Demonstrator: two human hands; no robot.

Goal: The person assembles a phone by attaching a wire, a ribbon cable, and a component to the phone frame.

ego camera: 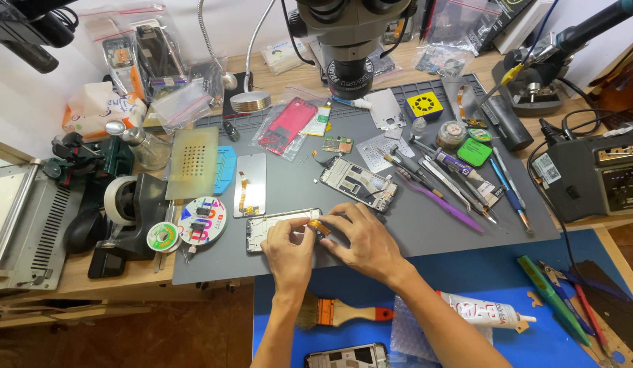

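Observation:
Both my hands meet over a white phone frame (262,228) lying at the front edge of the grey work mat (432,225). My left hand (289,249) pinches at the frame's right end. My right hand (361,242) holds a small orange-and-dark part (318,227) against the same spot with its fingertips. A second phone frame (357,182) lies just behind my right hand, and a silver back plate with an orange flex strip (250,184) lies behind the white frame.
A microscope (350,41) hangs over the mat's back. Tweezers, pens and a purple pry tool (453,184) lie to the right, a soldering station (596,177) at far right. A tape dispenser (129,211) stands left. A brush (344,313) and glue tube (487,313) lie on the blue mat.

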